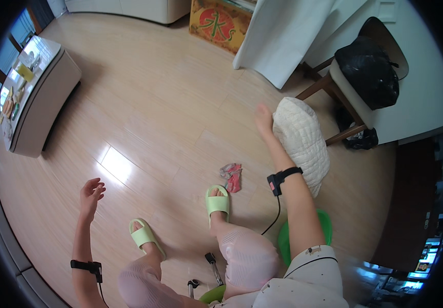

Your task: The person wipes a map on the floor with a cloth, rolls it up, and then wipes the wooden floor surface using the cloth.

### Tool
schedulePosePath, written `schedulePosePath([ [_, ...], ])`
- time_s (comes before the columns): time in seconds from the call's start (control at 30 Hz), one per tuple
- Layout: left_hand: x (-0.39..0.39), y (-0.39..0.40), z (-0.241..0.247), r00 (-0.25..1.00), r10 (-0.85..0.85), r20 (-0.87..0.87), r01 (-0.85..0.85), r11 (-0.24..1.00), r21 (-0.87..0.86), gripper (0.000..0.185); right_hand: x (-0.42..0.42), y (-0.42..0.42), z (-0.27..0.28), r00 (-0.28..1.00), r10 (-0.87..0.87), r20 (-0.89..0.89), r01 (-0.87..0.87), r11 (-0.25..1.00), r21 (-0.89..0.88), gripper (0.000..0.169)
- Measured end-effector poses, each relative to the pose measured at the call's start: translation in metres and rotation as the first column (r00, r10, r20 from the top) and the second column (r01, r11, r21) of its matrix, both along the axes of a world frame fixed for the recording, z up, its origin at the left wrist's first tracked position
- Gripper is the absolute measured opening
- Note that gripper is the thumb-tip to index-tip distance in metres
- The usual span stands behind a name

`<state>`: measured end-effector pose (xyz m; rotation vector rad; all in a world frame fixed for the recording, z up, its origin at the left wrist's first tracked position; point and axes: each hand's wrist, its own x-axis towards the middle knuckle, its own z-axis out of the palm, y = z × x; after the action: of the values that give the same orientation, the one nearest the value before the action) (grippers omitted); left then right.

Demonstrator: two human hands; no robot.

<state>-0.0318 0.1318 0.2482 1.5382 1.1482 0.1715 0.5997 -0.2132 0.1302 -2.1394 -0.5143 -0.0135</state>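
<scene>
My left hand (93,195) is raised over the wooden floor at the left, its fingers slightly curled and apart, holding nothing visible. My right hand (264,117) is stretched forward beside the upper left edge of a white quilted cushion (302,138); it is blurred, and whether it grips the cushion cannot be told. Part of the cushion is hidden behind my right forearm. A crumpled pink and grey cloth (233,177) lies on the floor by my right foot, which wears a light green slide sandal (217,203). Each forearm wears a black strap with a cable.
A green plastic basin (323,225) stands partly under my right arm. A wooden chair (333,82) holding a black plastic bag (367,73) is at the upper right. Near the top are a printed cardboard box (219,25) and a white hanging sheet (279,38). A low table (44,104) stands left.
</scene>
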Motion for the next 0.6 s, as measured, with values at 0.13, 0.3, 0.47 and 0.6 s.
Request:
schedulePosePath([
  [0.13,-0.007,-0.01,-0.071,0.998,-0.029,-0.057,0.027,0.999,-0.043,0.041,-0.078,-0.008,-0.073,0.934,0.085,-0.347,-0.118,0.99,-0.075,0.036],
  [0.3,-0.046,-0.022,-0.164,0.984,-0.108,-0.139,0.114,0.993,0.035,0.039,-0.186,-0.031,-0.092,0.929,0.147,-0.34,-0.289,0.861,-0.418,0.049],
  [0.47,-0.046,-0.04,-0.239,0.888,-0.256,-0.383,0.395,0.851,0.347,0.06,-0.245,-0.071,-0.138,0.958,-0.101,-0.27,-0.082,0.802,-0.592,0.088],
  [0.6,-0.036,-0.062,-0.251,0.85,-0.1,-0.518,0.378,0.799,0.467,0.081,-0.263,-0.05,-0.153,0.978,-0.172,-0.118,0.032,0.685,-0.727,0.093],
])
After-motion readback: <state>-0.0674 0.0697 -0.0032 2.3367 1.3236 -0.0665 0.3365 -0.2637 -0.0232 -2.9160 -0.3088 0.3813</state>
